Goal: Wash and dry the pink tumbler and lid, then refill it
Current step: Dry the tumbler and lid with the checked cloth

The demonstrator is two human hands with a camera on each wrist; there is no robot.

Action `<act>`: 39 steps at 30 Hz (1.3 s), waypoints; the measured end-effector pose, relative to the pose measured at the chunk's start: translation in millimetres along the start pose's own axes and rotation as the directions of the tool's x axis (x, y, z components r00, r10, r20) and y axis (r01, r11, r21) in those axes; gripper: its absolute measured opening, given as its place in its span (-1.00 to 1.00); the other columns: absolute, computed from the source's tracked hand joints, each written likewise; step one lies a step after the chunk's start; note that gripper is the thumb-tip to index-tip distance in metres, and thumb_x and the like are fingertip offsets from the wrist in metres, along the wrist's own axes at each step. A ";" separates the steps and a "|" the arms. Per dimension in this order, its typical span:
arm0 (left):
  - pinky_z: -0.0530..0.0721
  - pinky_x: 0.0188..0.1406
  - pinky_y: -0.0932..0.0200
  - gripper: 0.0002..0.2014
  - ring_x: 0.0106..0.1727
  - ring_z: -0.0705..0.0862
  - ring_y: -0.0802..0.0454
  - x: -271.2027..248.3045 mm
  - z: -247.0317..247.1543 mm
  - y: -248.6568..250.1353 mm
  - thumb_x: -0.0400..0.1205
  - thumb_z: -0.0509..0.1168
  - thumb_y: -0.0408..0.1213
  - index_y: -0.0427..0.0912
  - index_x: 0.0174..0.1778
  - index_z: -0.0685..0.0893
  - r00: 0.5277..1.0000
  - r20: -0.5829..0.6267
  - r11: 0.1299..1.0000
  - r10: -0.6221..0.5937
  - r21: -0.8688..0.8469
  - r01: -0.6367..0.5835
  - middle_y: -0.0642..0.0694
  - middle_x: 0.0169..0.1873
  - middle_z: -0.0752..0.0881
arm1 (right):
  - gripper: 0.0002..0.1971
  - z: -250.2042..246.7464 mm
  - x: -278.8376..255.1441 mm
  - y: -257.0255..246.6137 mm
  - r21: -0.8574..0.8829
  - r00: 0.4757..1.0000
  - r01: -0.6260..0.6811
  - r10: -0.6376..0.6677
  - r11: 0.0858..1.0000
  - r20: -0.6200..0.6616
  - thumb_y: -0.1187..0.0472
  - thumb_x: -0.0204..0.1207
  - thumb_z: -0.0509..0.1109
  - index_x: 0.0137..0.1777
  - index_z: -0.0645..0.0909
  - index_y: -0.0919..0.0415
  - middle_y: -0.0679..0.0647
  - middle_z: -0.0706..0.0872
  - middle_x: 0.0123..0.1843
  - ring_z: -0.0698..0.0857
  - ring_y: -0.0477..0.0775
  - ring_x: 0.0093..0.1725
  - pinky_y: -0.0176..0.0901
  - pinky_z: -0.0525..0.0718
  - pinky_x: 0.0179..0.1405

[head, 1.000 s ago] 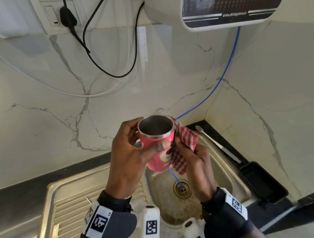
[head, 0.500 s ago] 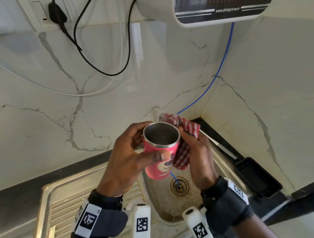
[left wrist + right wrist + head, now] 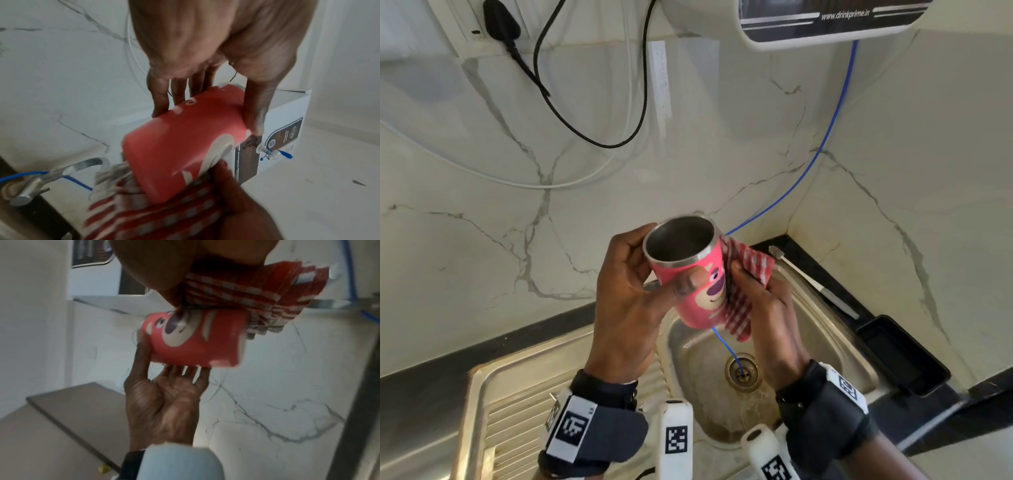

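Observation:
The pink tumbler (image 3: 703, 291) with a cartoon bear face and a steel rim is held above the sink, mouth up and tilted. My left hand (image 3: 633, 291) grips it, thumb across the front and fingers round the back. My right hand (image 3: 763, 308) holds a red-and-white checked cloth (image 3: 748, 274) pressed against the tumbler's right side. The wrist views show the tumbler (image 3: 185, 142) (image 3: 195, 340) with the cloth (image 3: 156, 214) (image 3: 246, 288) against it. No lid is in view.
A steel sink (image 3: 835, 346) with a drain (image 3: 741, 371) lies below, its ribbed drainboard (image 3: 517, 411) at left. A water purifier (image 3: 825, 20) hangs above, and its blue tube (image 3: 822, 147) runs down into the drain. A toothbrush (image 3: 815, 282) and black tray (image 3: 900, 353) sit at right.
The tumbler has turned in my left hand, so the bear face now shows at the front. The cloth stays on its right side, and both hands stay above the sink.

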State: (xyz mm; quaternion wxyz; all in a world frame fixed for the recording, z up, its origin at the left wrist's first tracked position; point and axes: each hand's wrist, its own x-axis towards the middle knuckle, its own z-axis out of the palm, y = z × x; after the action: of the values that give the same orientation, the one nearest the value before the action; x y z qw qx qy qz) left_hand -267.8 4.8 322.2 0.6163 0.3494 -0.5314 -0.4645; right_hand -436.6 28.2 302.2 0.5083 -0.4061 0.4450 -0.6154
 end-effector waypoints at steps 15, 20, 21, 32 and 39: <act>0.87 0.18 -0.36 -0.31 0.32 0.82 -0.22 -12.2 -4.1 -30.1 0.31 0.70 -0.15 0.02 0.35 0.57 0.963 -0.268 0.996 -0.018 -0.089 -0.006 -0.15 0.36 0.75 | -0.60 -5.4 -13.4 34.0 0.475 0.906 -0.376 0.423 0.796 0.007 0.02 0.77 0.26 0.47 0.65 0.21 0.29 0.82 0.31 0.79 0.38 0.32 0.35 0.72 0.32; 0.85 0.17 -0.37 -0.30 0.33 0.81 -0.29 -20.5 9.3 -33.5 0.35 0.68 -0.17 -0.06 0.40 0.59 0.982 -0.187 0.995 -0.037 -0.093 0.020 -0.16 0.32 0.78 | -0.57 0.7 -7.1 35.2 0.489 0.896 -0.375 0.444 0.788 -0.029 -0.01 0.81 0.21 0.48 0.63 0.25 0.28 0.82 0.30 0.82 0.34 0.26 0.20 0.81 0.13; 0.85 0.16 -0.36 -0.29 0.32 0.81 -0.28 -19.9 9.8 -34.1 0.35 0.69 -0.17 -0.09 0.42 0.58 0.981 -0.192 0.997 -0.028 -0.080 0.013 -0.17 0.33 0.78 | -0.58 1.7 -9.5 37.0 0.486 0.886 -0.398 0.464 0.778 -0.018 0.00 0.82 0.19 0.47 0.64 0.25 0.29 0.83 0.28 0.84 0.32 0.24 0.19 0.79 0.14; 0.85 0.20 -0.30 -0.20 0.34 0.81 -0.20 -31.7 7.6 -32.7 0.28 0.75 -0.05 -0.07 0.41 0.57 0.984 -0.169 0.998 -0.057 -0.017 0.055 -0.08 0.32 0.79 | -0.60 -10.4 -17.9 36.8 0.430 0.862 -0.439 0.505 0.789 -0.047 -0.02 0.79 0.22 0.42 0.66 0.21 0.27 0.84 0.28 0.80 0.38 0.29 0.30 0.75 0.20; 0.81 0.10 0.15 -0.20 0.31 0.80 -0.06 -32.2 -6.8 -37.2 0.31 0.73 -0.09 -0.08 0.43 0.52 0.981 -0.191 0.997 -0.017 0.064 0.030 0.01 0.30 0.78 | -0.63 -24.1 -33.9 30.4 0.317 0.873 -0.450 0.486 0.835 -0.039 0.02 0.75 0.26 0.39 0.70 0.19 0.29 0.85 0.24 0.83 0.39 0.23 0.47 0.63 0.43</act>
State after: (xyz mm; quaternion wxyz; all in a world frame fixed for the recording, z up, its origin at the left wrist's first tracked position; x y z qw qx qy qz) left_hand -268.8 22.7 275.9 0.6466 0.4190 -0.4810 -0.4182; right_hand -446.3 62.3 264.8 0.6715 -0.1666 0.4621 -0.5548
